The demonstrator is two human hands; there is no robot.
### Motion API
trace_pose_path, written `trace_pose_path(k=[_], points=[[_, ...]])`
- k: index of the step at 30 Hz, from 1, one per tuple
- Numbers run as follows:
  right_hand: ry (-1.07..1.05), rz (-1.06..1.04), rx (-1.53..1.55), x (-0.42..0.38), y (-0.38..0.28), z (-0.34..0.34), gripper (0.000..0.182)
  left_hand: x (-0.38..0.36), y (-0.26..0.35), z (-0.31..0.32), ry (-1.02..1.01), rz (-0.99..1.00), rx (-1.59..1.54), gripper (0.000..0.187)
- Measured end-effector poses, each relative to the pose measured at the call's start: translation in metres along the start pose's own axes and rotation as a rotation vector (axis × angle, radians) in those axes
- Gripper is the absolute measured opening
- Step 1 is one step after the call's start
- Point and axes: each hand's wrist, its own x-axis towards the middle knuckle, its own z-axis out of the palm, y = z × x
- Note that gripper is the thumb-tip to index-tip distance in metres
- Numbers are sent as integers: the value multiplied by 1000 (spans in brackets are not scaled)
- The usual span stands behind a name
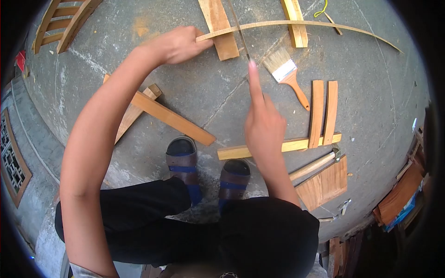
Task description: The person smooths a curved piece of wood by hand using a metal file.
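Note:
A long, thin, curved wood strip [278, 23] lies across a wooden board [225, 44] and a lighter wood block [296, 34]. The strip's near end is gripped by my left hand [181, 45], close beside the board. My right hand [265, 123] is wrapped round a tool whose handle is hidden in the palm, with the index finger stretched along it. From that fingertip a narrow saw-like blade [243, 39] runs up and crosses the strip over the board's right edge. Its teeth cannot be made out.
Right of my right hand lie a paintbrush [296, 88], two short curved slats [323, 113] on a light bar [295, 144], a hammer [315, 166] and a flat wood piece [324, 185]. Crossed sticks [174, 118] lie left, a slatted wooden frame [65, 23] at upper left.

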Motion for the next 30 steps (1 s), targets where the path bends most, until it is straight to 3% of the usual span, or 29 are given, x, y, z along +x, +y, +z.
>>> trace_pose_path(k=[2, 5, 8, 11, 14, 16, 20, 22, 30], points=[[29, -19, 62, -23, 10, -1, 101, 1, 2, -5, -34, 4, 25, 59], [24, -15, 4, -8, 0, -1, 98, 6, -4, 1, -5, 36, 13, 63], [26, -12, -34, 39, -9, -2, 81, 7, -5, -8, -138, -35, -112, 65], [4, -3, 5, -1, 10, 2, 80, 6, -5, -7, -43, -18, -3, 67], [14, 5, 83, -13, 6, 1, 79, 6, 0, -18, -146, -36, -67, 78], [-13, 26, -5, 23, -5, -5, 78, 4, 5, -14, -202, -42, -121, 83], [73, -49, -1, 28, 2, 7, 79, 14, -8, -2, -63, 16, -50, 81], [61, -17, 96, -5, 14, 11, 81, 20, -13, 1, -20, 29, 14, 80], [9, 43, -4, 32, -2, -1, 84, 9, 0, -14, -174, -34, -130, 64]])
